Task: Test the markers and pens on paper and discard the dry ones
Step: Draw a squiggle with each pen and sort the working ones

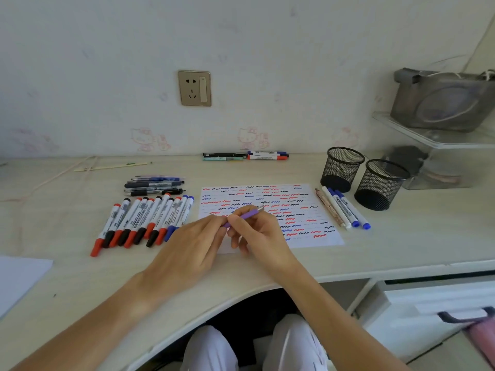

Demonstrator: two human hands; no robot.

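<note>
A purple pen (247, 215) is held over the left part of the test paper (308, 210), which is covered with red, blue and black squiggles. My right hand (258, 236) pinches the pen's barrel, and my left hand (192, 245) pinches its lower end. A row of red, black and blue markers (144, 220) lies left of the paper, with a pile of pens (155, 184) behind it. To the right of the paper lie two blue markers and a slim pen (344, 207). Two empty black mesh cups (341, 168) (380, 183) stand at the right.
More pens and markers (245, 156) lie against the wall at the back. A white sheet (18, 279) sits at the desk's left front. A clear box and a grey bag (442, 100) occupy the far right corner. The desk's front edge curves inward near my lap.
</note>
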